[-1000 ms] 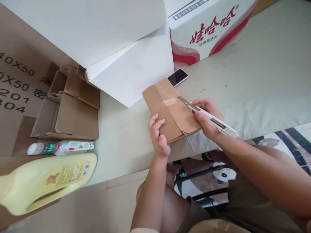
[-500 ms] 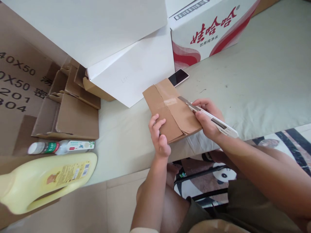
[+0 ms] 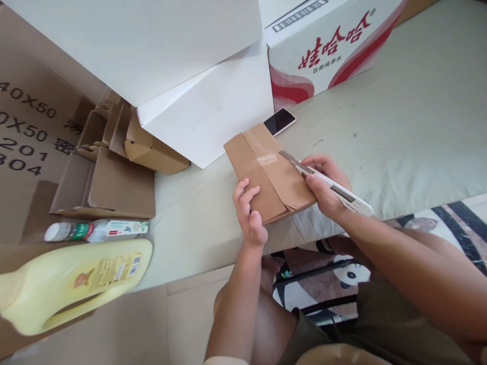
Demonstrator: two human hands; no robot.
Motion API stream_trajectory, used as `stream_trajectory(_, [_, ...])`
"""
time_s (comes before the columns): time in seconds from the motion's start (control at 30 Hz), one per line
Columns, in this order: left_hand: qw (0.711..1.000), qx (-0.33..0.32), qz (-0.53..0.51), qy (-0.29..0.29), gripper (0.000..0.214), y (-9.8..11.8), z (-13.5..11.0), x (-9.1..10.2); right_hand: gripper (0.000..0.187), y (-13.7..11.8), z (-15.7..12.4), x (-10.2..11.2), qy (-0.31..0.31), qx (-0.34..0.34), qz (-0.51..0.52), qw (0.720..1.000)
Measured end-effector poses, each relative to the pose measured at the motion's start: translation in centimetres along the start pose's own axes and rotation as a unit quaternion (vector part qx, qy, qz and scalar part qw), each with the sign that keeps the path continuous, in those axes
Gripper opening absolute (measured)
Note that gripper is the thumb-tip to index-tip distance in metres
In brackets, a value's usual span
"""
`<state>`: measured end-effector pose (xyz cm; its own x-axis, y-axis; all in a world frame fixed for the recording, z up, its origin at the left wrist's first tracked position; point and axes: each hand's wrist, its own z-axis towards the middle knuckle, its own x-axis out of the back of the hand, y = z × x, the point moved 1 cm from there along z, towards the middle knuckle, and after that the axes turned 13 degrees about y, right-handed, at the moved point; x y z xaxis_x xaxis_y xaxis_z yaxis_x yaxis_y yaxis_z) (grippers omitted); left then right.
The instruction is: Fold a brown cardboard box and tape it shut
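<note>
A small brown cardboard box (image 3: 266, 175) with a strip of clear tape (image 3: 267, 159) across its top seam is tilted near the front edge of the covered surface. Fingers of my left hand (image 3: 249, 213) wrap round its near left side and grip it. In my right hand (image 3: 329, 187) is a white utility knife (image 3: 352, 198), its blade out and its tip over the box's top, right of the tape. Whether the blade touches the cardboard I cannot tell. Just behind the box lies a phone (image 3: 280, 121), partly hidden by it.
White boxes (image 3: 213, 106) and a red-and-white carton (image 3: 331, 56) stand at the back. Folded brown boxes (image 3: 117, 182), a small bottle (image 3: 97, 230) and a yellow jug (image 3: 87, 279) are on the left. The pale green cloth (image 3: 418, 101) covers the surface.
At the left, a small brown box beneath the white one shows more of itself, having shifted slightly forward and right. My hands, the knife and the taped box look unmoved.
</note>
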<state>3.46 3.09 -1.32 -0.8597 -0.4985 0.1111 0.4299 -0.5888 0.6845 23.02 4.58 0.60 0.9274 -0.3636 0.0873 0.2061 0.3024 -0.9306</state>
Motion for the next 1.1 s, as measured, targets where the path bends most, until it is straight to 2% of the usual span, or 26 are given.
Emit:
stream_trajectory(0.43, [1.0,0.007,-0.016,-0.007,0.041,0.1,0.0,0.1,0.021,-1.1,-0.1,0.1,0.026,0.031,-0.021,0.999])
stream_trajectory(0.73, [1.0,-0.002,0.016,-0.007,0.044,0.0,0.0,0.1,0.017,-1.4,0.3,0.3,0.039,0.049,-0.03,0.998])
stream_trajectory(0.93, [1.0,-0.002,0.01,0.005,0.045,-0.2,-0.1,0.0,0.017,-1.0,0.5,0.6,0.05,0.012,-0.049,0.997])
stream_trajectory(1.1, [1.0,0.004,-0.003,0.008,0.044,-0.2,-0.1,0.0,0.01,-1.6,1.0,1.2,0.129,0.098,-0.071,0.984])
